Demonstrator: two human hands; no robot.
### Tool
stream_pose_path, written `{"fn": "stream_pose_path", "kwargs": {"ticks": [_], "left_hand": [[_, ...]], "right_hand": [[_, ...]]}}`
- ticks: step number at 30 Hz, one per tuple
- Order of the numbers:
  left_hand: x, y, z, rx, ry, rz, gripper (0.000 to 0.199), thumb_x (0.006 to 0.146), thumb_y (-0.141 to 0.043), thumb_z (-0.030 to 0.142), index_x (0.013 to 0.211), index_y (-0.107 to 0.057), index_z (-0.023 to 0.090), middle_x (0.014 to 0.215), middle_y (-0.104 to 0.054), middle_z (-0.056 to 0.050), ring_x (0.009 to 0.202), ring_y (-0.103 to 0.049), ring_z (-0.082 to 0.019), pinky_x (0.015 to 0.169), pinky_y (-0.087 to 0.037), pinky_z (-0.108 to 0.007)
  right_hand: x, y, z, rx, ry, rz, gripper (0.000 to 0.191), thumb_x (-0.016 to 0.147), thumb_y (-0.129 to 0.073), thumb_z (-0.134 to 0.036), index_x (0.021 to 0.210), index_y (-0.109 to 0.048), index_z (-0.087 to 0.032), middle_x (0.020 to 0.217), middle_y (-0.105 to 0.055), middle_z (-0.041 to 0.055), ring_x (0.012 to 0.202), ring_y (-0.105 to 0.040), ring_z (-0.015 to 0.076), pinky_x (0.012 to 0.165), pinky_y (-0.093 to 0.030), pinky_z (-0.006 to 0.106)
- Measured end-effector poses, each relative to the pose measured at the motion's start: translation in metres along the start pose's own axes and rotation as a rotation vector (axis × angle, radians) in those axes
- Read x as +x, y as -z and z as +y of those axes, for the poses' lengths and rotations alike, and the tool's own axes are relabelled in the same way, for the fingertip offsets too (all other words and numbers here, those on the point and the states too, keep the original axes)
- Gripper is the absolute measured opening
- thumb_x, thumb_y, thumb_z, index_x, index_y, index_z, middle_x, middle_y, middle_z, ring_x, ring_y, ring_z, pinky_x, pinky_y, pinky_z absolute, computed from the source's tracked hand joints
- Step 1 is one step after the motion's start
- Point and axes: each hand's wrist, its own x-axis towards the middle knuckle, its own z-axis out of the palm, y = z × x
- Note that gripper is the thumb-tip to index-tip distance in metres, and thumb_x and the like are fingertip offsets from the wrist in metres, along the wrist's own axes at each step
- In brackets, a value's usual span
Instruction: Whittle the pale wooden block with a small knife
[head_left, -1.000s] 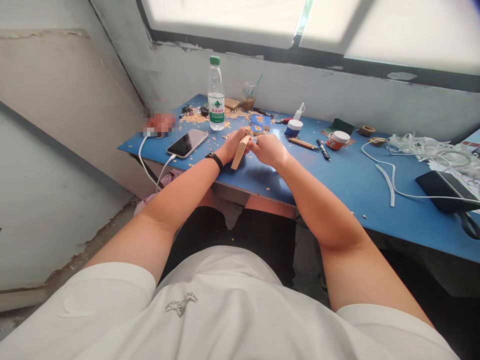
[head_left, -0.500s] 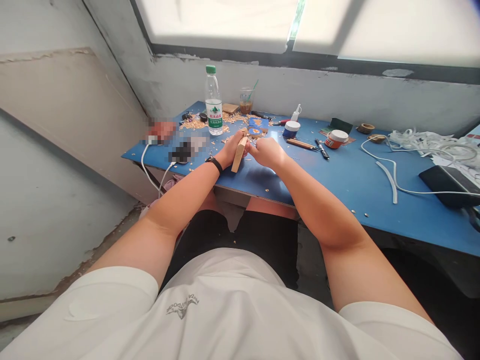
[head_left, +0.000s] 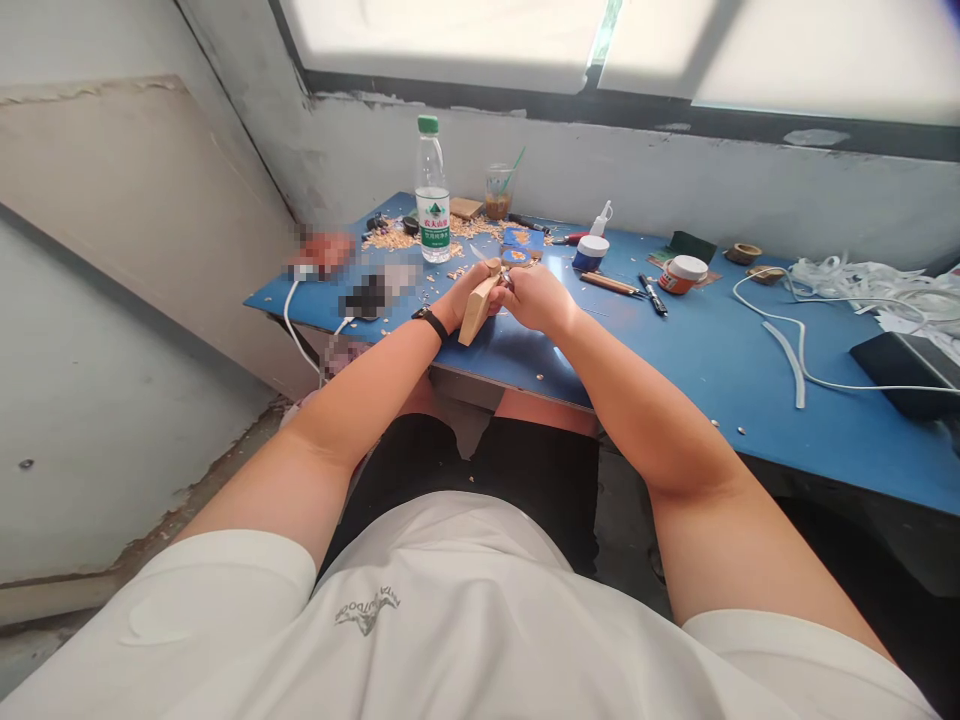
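Note:
My left hand (head_left: 463, 298) is wrapped round a pale block of wood (head_left: 475, 318), which tilts up over the front part of the blue table. Against the block's upper end, my right hand (head_left: 534, 296) is closed on what looks like a small carving knife (head_left: 509, 280). Only a bit of shiny metal shows there; the fingers hide most of the tool. Both hands are close together, nearly touching. Just beyond them lie a blue-and-orange box (head_left: 523, 240) and scattered wood shavings (head_left: 391, 236).
A water bottle (head_left: 434, 195) stands behind my left hand, with a plastic cup (head_left: 498, 192) farther back. To the right are a blue-and-white jar (head_left: 591, 253), slim tools (head_left: 611, 285), a black pen (head_left: 653, 296), an orange jar (head_left: 683, 275) and a white cable (head_left: 802, 345).
The wood block has turned slightly, its lower end moving left and showing more of its broad face. My right hand has shifted a little against it. The camera view has moved slightly.

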Motion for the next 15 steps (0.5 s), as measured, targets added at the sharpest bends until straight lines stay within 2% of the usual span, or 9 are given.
{"fn": "stream_pose_path", "kwargs": {"ticks": [4, 7, 10, 15], "left_hand": [[0.004, -0.001, -0.002, -0.028, 0.013, 0.041, 0.069, 0.124, -0.060, 0.071, 0.071, -0.051, 0.027, 0.065, -0.037, 0.002, 0.056, -0.042, -0.014, 0.059, -0.036, -0.038], [0.006, -0.001, -0.006, -0.020, -0.016, 0.078, 0.074, 0.123, -0.060, 0.082, 0.074, -0.049, 0.027, 0.063, -0.038, 0.003, 0.055, -0.043, -0.013, 0.060, -0.039, -0.038], [0.010, 0.001, -0.008, -0.006, -0.016, 0.107, 0.079, 0.115, -0.067, 0.096, 0.079, -0.049, 0.028, 0.061, -0.034, 0.005, 0.053, -0.042, -0.012, 0.061, -0.042, -0.038], [0.010, 0.008, -0.009, -0.031, 0.016, 0.097, 0.074, 0.114, -0.071, 0.092, 0.081, -0.053, 0.028, 0.061, -0.036, 0.006, 0.054, -0.041, -0.012, 0.061, -0.043, -0.038]], "right_hand": [[0.001, -0.001, 0.004, -0.026, 0.026, 0.019, 0.093, 0.135, -0.032, -0.079, 0.133, -0.091, -0.007, 0.119, -0.089, 0.0276, 0.107, -0.079, 0.0389, 0.089, -0.044, 0.044], [0.001, 0.003, 0.002, -0.055, 0.023, -0.021, 0.092, 0.137, -0.031, -0.075, 0.129, -0.091, -0.006, 0.119, -0.089, 0.0277, 0.107, -0.079, 0.0380, 0.088, -0.043, 0.044], [0.000, 0.009, -0.003, -0.073, -0.007, -0.060, 0.093, 0.138, -0.029, -0.073, 0.128, -0.092, -0.005, 0.119, -0.089, 0.0275, 0.108, -0.080, 0.0367, 0.089, -0.043, 0.043], [-0.001, 0.010, -0.009, -0.065, -0.028, -0.073, 0.100, 0.138, -0.023, -0.076, 0.127, -0.093, -0.005, 0.119, -0.088, 0.0284, 0.113, -0.081, 0.0366, 0.093, -0.048, 0.043]]}}
